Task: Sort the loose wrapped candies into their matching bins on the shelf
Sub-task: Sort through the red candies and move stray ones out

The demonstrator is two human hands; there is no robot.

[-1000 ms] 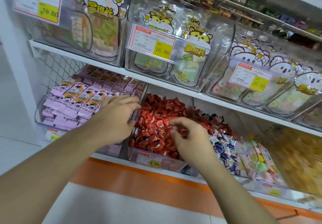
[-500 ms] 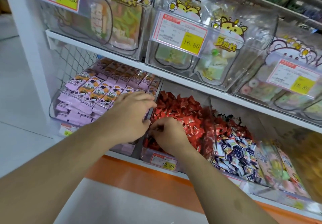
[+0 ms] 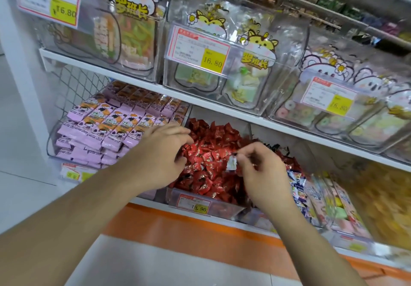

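Observation:
A clear bin [image 3: 224, 208] on the lower shelf is heaped with red wrapped candies [image 3: 213, 150]. My right hand [image 3: 262, 172] hovers over this heap and pinches a small white-and-blue wrapped candy [image 3: 232, 163] between thumb and fingertips. My left hand [image 3: 162, 154] hangs over the left edge of the red heap with loosely curled fingers, holding nothing. Right of the red bin lies a pile of blue-and-white wrapped candies [image 3: 297, 181].
Purple snack packs [image 3: 106, 128] fill the wire-sided bin at the left. Pastel packs [image 3: 333, 205] and yellow sweets [image 3: 387, 199] sit in bins to the right. Clear tubs with price tags [image 3: 200, 48] line the shelf above. An orange strip [image 3: 178, 225] edges the shelf base.
My right hand has lifted out of the red heap and shifted right, now pinching a white-and-blue candy. My left hand stays near the bin's left edge. The view has moved closer.

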